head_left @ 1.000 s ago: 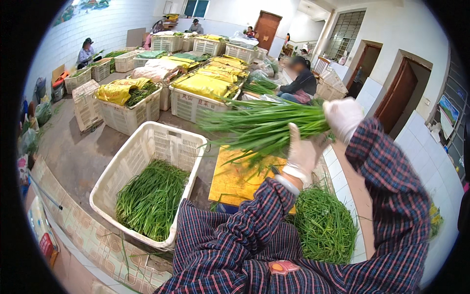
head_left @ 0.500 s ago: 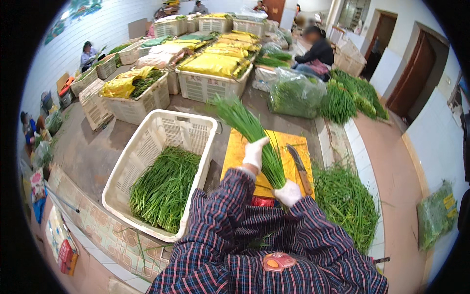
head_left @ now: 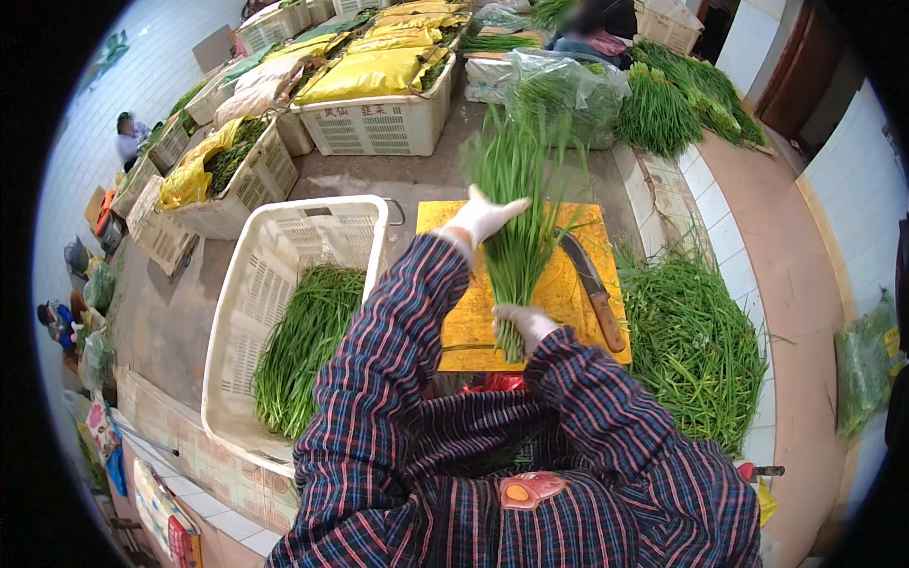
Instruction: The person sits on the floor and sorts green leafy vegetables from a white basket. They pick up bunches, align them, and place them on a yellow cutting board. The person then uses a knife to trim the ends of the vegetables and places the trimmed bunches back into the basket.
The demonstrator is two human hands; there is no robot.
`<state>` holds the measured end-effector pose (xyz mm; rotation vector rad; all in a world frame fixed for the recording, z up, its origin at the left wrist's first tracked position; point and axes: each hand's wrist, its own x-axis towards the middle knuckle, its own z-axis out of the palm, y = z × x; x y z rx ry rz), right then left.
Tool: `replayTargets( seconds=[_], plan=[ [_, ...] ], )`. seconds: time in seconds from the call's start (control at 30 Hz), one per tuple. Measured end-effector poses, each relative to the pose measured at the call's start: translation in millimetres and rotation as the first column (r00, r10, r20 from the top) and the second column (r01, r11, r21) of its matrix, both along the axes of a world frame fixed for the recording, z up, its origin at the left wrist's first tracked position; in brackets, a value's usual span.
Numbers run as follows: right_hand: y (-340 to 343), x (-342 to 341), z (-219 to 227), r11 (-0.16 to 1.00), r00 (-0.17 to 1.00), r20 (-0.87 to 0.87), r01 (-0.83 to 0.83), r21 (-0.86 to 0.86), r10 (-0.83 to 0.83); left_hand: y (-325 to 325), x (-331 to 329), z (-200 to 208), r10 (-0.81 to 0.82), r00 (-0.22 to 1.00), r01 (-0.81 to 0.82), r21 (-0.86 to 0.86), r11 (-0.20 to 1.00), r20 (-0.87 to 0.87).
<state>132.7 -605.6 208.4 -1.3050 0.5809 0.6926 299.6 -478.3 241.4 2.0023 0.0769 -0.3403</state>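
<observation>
A long bunch of garlic chives [head_left: 516, 246] stands tilted over a yellow cutting board [head_left: 464, 327], its leafy tops blurred by motion. My right hand [head_left: 526, 323], in a white glove, is closed round the lower stalks near the board's front edge. Higher up, my gloved left hand [head_left: 485, 218] lies against the left side of the bunch, thumb and finger spread apart; its other fingers are partly hidden. A knife [head_left: 592, 284] with a dark blade and wooden handle rests on the board, right of the bunch.
A white plastic crate [head_left: 216, 374] holding cut chives [head_left: 308, 341] stands to the left. Loose chives [head_left: 696, 350] are heaped right of the board. Beyond are a plastic bag of greens [head_left: 568, 99], crates under yellow covers [head_left: 365, 76] and a seated person [head_left: 592, 33].
The bunch has swung more upright and shifted left over the board. My left hand has loosened from wrapping it to spread fingers; my right hand still grips the lower stalks. The view tilts further down.
</observation>
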Motion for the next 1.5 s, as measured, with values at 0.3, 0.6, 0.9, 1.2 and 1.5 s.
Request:
replayTargets(
  seconds=[0.3, 0.6, 0.9, 1.2, 1.5],
  plan=[
    [-6, 1, -44, 0.990, 0.995, -0.074, 0.077, 0.115, -0.069, 48, -91, -62, -0.410, 0.698, -0.153, 0.683, 0.715, 0.587],
    [8, 3, -46, 0.977, 0.997, -0.078, 0.013, 0.214, 0.004, 69, -114, -72, -0.643, 0.655, -0.098, 0.889, 0.448, 0.397],
    [2, 10, -37, 0.894, 0.906, 0.081, -0.391, -0.220, 0.416, 49, -143, -10, -0.497, 0.551, -0.091, 0.640, 0.763, 0.670],
    [-9, 59, -160, 0.300, 0.127, 0.272, -0.351, -0.887, 0.954, 14, -135, -83, -0.461, 0.690, 0.332, 0.323, 0.886, 0.558],
    [-45, 62, 24, 0.363, 0.624, 0.312, 0.048, -0.930, 0.717, 9, -156, -80, -0.465, 0.665, 0.213, 0.449, 0.868, 0.585]
  ],
)
